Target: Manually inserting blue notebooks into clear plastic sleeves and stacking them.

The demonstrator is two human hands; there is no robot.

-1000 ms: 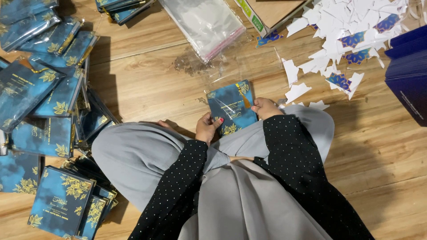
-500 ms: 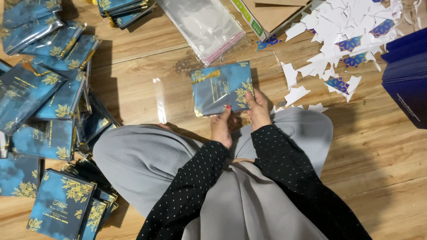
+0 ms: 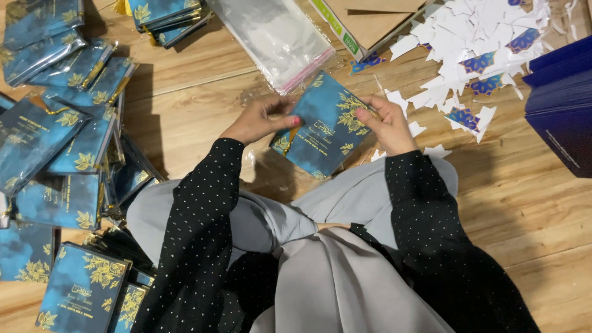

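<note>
Both hands are up over the lap, gripping one blue card between them: a flat rectangle, tilted, marbled teal-blue with gold leaf sprays and gold lettering, and a glossy clear film seems to wrap it. The left hand pinches its edge at nine o'clock, fingers curled, a gold tassel hanging just below. The right hand clamps the three o'clock edge, thumb on the face. The card sits at centre, above the wooden floor, smooth honey-coloured planks. At twelve o'clock lies a stack of clear plastic sleeves, shiny with a pink strip along one end. At one o'clock, an open cardboard box. At two o'clock, a heap of white paper scraps, jagged triangles, some with blue patterned pieces. At three o'clock, a dark navy stack. From nine to seven o'clock, piles of matching wrapped cards crowd the floor.
</note>
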